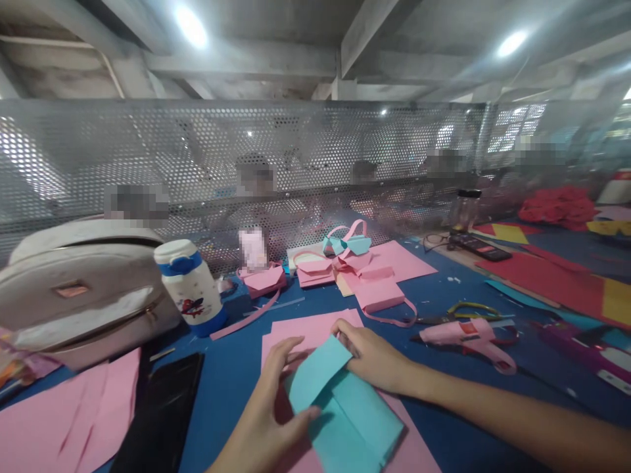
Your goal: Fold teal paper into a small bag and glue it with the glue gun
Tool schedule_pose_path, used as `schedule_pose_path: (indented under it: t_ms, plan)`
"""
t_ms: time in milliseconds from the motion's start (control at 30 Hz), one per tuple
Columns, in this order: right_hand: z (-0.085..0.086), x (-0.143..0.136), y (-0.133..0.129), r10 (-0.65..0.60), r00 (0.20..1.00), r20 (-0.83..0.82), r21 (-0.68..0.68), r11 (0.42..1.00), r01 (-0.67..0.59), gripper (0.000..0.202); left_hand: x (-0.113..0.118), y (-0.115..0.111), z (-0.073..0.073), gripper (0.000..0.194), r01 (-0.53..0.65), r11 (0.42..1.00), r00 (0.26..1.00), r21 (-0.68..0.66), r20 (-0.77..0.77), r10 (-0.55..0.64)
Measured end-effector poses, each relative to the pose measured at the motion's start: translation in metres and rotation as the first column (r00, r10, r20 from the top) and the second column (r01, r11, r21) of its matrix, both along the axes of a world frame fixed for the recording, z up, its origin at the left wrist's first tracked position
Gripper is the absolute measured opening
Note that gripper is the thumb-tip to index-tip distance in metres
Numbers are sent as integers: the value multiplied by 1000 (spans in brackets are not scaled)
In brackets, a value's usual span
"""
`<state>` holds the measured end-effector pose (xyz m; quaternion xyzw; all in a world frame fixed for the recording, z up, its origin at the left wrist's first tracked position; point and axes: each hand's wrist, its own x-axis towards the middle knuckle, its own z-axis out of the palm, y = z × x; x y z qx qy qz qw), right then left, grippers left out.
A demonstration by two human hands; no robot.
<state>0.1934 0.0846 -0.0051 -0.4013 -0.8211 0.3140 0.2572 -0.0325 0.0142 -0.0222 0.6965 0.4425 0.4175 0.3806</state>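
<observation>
A folded teal paper piece [365, 410] lies tilted over pink sheets [296, 323] at the bottom centre, its upper flap bent over. My left hand [273, 401] grips its left side, thumb on top and the fingers partly behind the paper. At the flap's upper right corner, my right hand [365, 351] pinches the paper with bent fingers. A pink glue gun [466, 334] lies to the right of my right hand, beside green-handled scissors [473, 310]. Small pink paper bags [382, 295] with strip handles sit beyond my hands.
On the left are a pale backpack [89, 282], a white and blue bottle [190, 286], a black case [162, 414] and pink paper [73, 420]. Red sheets [542, 279] and a dark phone-like device [480, 247] lie right. A perforated metal divider [305, 144] spans the back; people sit behind it.
</observation>
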Motion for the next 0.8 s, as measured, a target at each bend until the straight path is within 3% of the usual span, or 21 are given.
schedule_pose_path:
  t_ms: [67, 133, 200, 267, 367, 433, 500, 667, 800]
  plan:
    - [1, 0, -3, 3, 1000, 22, 19, 1000, -3, 33, -1, 7, 1, 54, 4, 997, 997, -79, 77, 3]
    - [0, 0, -4, 28, 999, 32, 47, 998, -29, 49, -4, 13, 2, 43, -26, 999, 996, -45, 88, 30]
    - [-2, 1, -4, 66, 997, 49, 91, 993, -70, 62, -7, 14, 5, 32, -109, 985, 994, 131, -6, 111]
    - [-4, 1, -2, 103, 992, 68, 144, 983, -112, 66, -10, 10, 9, 24, -139, 906, 967, 400, -144, 212]
    - [-8, 0, 0, 151, 986, 78, 206, 965, -164, 63, -11, -4, 10, 24, 126, 717, 906, 686, -374, 199]
    - [-9, 0, 0, 161, 983, 83, 225, 958, -176, 54, -10, -12, 7, 27, 373, 591, 796, 716, -573, 192]
    - [-9, -1, 0, 137, 986, 96, 235, 959, -156, 45, -10, -17, 5, 27, 473, 525, 698, 707, -665, 266]
    - [-7, 0, 0, 25, 993, 114, 229, 972, -51, 39, -15, -19, 9, 33, 411, 527, 636, 744, -648, 419]
    - [-8, 0, 1, 18, 994, 104, 222, 974, -41, 53, -21, -23, 7, 32, 372, 508, 629, 777, -614, 478]
